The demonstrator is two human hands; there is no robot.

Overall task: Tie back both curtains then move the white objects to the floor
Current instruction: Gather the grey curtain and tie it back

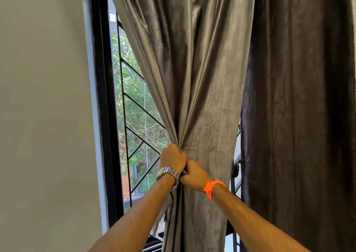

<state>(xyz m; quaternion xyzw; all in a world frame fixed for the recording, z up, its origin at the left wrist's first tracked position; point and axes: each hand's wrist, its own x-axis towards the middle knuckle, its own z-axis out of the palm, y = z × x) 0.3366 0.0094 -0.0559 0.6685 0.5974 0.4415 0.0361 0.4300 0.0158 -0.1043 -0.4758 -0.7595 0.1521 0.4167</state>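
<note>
A shiny grey curtain (194,82) hangs in front of a window, its left edge pulled inward and bunched at waist height. My left hand (173,157), with a metal watch on the wrist, grips the gathered folds from the left. Just below and to the right, my right hand (195,172), wearing an orange thread band, grips the same bunch, and the two hands touch. A second, darker curtain (300,107) hangs straight at the right. A dark tie-back knot (236,169) shows in the gap between the curtains. No white objects are clearly in view.
A black window frame (104,117) and a black metal grille (134,105) stand behind the curtain, with green trees outside. A plain cream wall (42,117) fills the left side. The window sill shows low down beside my left forearm.
</note>
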